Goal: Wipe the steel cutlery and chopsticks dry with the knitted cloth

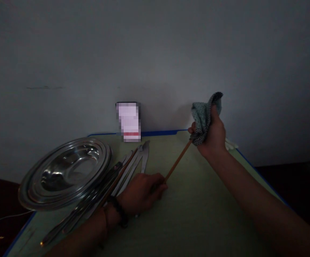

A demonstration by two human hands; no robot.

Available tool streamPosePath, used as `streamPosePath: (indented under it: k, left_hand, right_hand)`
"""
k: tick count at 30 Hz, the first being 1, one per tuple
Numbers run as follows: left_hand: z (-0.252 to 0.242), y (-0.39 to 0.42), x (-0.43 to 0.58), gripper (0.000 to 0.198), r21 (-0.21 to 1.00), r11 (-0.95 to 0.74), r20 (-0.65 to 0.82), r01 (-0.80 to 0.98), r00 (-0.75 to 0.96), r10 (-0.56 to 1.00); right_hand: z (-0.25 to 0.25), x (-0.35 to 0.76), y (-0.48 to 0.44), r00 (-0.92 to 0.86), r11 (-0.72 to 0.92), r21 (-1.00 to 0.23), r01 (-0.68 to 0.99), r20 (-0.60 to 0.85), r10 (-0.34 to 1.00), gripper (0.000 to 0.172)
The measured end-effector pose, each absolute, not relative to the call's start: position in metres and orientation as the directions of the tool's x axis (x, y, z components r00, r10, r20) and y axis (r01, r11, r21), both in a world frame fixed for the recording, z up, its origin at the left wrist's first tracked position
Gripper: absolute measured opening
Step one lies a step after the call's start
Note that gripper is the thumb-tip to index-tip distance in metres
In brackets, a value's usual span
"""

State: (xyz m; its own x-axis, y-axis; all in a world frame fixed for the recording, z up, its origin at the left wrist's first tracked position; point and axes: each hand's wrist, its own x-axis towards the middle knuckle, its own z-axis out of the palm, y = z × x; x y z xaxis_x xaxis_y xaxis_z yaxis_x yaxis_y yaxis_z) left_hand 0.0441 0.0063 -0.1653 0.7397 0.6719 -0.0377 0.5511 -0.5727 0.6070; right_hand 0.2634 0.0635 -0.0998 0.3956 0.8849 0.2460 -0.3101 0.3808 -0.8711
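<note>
My left hand (144, 189) pinches the near end of a thin wooden chopstick (178, 160), which slants up and away to the right. Around its far end is a grey-green cloth (202, 116) with a dark checked edge. My right hand (215, 130) is closed on that cloth, so the chopstick's tip is hidden inside it. Beyond and beside my left wrist lie several metal table knives (137, 160) and other cutlery (90, 194), with a brown stick among them. My left forearm covers part of this pile.
Stacked shiny metal bowls (64, 171) stand at the table's left. A phone (129, 121) with a blurred screen leans on the grey wall (155, 53). The pale green table (198, 214) has a blue edge. Something white (230, 144) lies behind my right wrist.
</note>
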Motion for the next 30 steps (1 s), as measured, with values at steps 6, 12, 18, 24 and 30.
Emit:
streamPosePath:
  k: [6,12,18,24,30]
  left_hand:
    - [-0.169,0.006,0.041,0.025,0.637,-0.583,-0.012,0.504,0.762,0.647]
    - [-0.166,0.008,0.042,0.028,0.725,-0.457,-0.031,0.515,0.688,0.726]
    - [-0.164,0.007,0.039,0.033,0.790,-0.426,-0.010,0.441,0.705,0.710]
    - [-0.162,0.004,0.037,0.036,0.827,-0.383,0.053,0.412,0.620,0.783]
    - [-0.168,0.009,0.039,0.034,0.804,-0.374,0.168,0.462,0.427,0.888]
  right_hand:
    - [-0.110,0.248,0.060,0.238,0.231,-0.781,-0.581,0.108,0.965,0.035]
    - [-0.125,0.237,0.065,0.282,0.222,-0.834,-0.505,0.083,0.956,0.030]
    - [-0.126,0.273,0.085,0.434,0.415,-0.816,-0.402,0.229,0.871,0.029]
    - [-0.113,0.298,0.093,0.578,0.445,-0.761,-0.473,0.114,0.808,0.035]
    - [-0.122,0.289,0.074,0.158,-0.003,-0.996,-0.088,-0.017,0.987,0.030]
